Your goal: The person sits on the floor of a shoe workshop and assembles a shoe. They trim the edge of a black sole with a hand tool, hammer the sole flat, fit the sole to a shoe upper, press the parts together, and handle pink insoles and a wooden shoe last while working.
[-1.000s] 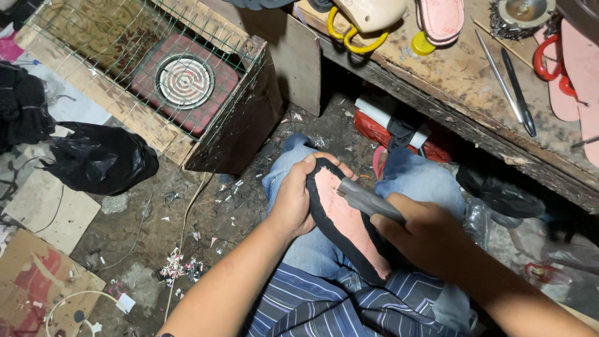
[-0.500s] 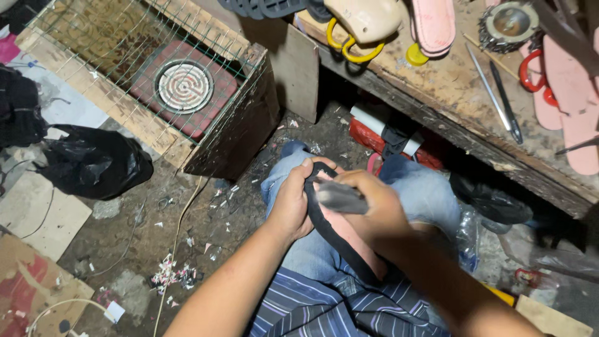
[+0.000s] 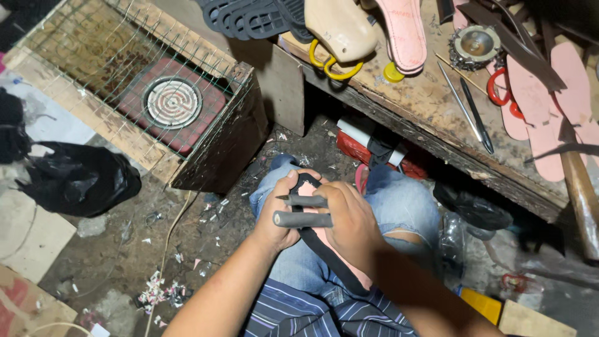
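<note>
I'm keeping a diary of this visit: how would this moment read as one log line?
left hand: steadies pink sole with black edge on lap | right hand: grips grey-handled tool over sole | wooden bench ahead

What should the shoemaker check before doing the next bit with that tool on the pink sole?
1. Left hand grips the toe end of the pink shoe sole with black edging: ok.
2. Right hand holds the grey metal hand tool firmly: ok.
3. Sole rests on the blue-jeaned lap: ok.
4. Tool tip clear of the left thumb: cannot tell.
5. Wooden workbench uncluttered: not ok; soles and scissors lie across it.
</note>
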The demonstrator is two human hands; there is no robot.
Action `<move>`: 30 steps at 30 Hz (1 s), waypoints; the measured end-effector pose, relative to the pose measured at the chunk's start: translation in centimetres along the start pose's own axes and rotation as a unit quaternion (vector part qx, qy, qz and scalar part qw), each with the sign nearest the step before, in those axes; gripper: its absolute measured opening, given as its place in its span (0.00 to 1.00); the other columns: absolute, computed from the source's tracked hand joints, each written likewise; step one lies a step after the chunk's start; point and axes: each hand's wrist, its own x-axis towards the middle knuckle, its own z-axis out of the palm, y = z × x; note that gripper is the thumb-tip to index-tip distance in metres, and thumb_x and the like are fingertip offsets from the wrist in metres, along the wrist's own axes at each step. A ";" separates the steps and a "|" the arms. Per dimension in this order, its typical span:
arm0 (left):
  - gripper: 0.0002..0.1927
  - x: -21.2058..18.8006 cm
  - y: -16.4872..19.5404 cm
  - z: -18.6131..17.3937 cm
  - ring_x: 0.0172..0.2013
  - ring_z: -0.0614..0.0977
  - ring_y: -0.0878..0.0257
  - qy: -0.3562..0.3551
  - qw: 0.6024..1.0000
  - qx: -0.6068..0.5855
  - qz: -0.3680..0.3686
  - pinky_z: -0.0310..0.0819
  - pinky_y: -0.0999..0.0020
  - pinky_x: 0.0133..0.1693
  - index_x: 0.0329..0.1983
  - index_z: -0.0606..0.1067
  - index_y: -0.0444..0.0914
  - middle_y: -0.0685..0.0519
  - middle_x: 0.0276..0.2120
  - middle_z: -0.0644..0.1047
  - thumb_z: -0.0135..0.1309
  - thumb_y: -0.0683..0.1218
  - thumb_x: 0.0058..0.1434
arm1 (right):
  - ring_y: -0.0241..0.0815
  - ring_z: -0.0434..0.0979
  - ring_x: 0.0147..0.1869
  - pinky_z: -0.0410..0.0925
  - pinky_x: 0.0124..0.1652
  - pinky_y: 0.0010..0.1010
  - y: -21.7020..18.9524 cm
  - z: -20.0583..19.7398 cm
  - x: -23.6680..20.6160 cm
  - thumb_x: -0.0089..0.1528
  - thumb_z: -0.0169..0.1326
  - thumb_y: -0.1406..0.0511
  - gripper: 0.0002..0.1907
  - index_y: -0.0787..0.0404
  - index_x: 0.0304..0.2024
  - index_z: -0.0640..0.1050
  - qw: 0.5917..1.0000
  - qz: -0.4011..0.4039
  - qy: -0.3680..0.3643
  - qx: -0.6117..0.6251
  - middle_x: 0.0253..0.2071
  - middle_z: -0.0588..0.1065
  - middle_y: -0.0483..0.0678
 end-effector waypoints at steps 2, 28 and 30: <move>0.21 0.1 0.0 0.2 0.44 0.82 0.52 0.003 1.000 0.009 -0.005 0.80 0.56 0.48 0.51 0.73 0.35 0.44 0.47 0.78 0.45 0.57 0.72 | 0.62 0.76 0.48 0.70 0.46 0.46 0.1 -0.1 -0.1 0.53 0.64 0.71 0.25 0.65 0.49 0.68 1.000 -0.022 0.020 0.007 0.45 0.73 0.59; 0.22 -0.4 0.6 0.1 0.42 0.82 0.55 0.032 0.997 0.063 0.009 0.81 0.60 0.43 0.51 0.74 0.36 0.45 0.46 0.80 0.45 0.58 0.69 | 0.61 0.75 0.51 0.71 0.49 0.45 -0.1 -0.5 0.4 0.53 0.62 0.72 0.22 0.66 0.48 0.70 0.997 -0.074 -0.029 -0.015 0.47 0.71 0.59; 0.22 -0.4 0.4 -0.1 0.42 0.82 0.55 0.020 0.998 0.063 0.006 0.81 0.59 0.44 0.51 0.74 0.36 0.45 0.45 0.79 0.46 0.58 0.70 | 0.59 0.76 0.49 0.71 0.47 0.43 0.0 -0.6 0.0 0.54 0.62 0.72 0.20 0.65 0.47 0.72 0.998 -0.045 -0.041 -0.018 0.47 0.73 0.57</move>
